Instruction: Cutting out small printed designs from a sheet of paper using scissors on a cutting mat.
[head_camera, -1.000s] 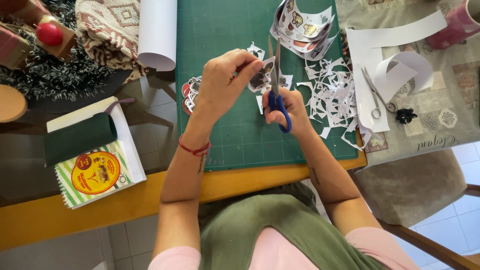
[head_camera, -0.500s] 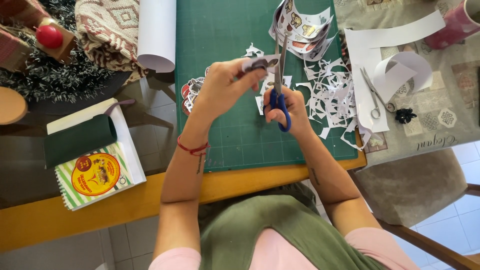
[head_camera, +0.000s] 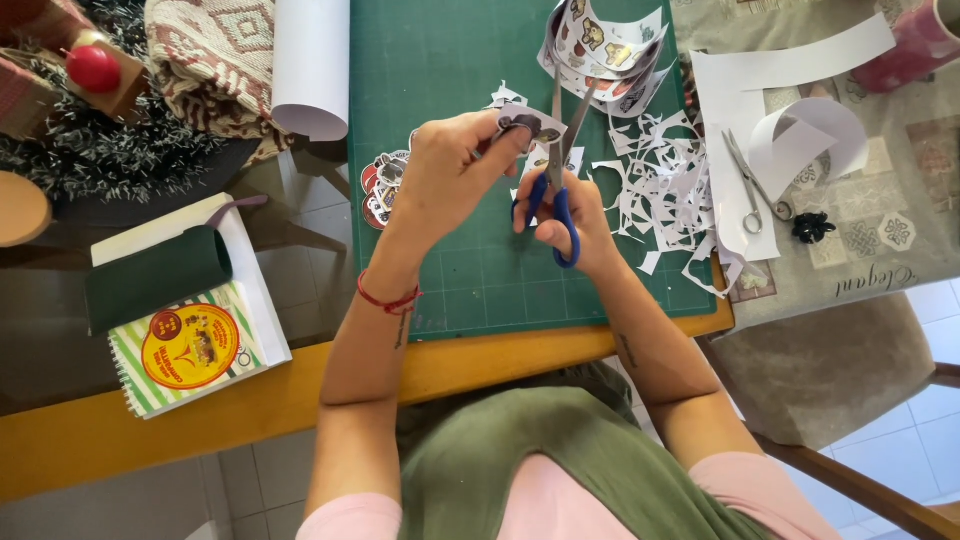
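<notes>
Sticker (head_camera: 528, 124), a small printed cut-out, sits pinched in the left hand (head_camera: 450, 172) grip above the green mat (head_camera: 450, 60), centre frame. The right hand (head_camera: 570, 215) grips blue-handled scissors (head_camera: 556, 190), blades parted; turning the paper, not the blades, should keep the outline clean.

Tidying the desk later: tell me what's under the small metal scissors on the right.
The small metal scissors lie on a white paper strip, which rests on a patterned tablecloth. Whatever lies beneath that paper is hidden.
</notes>
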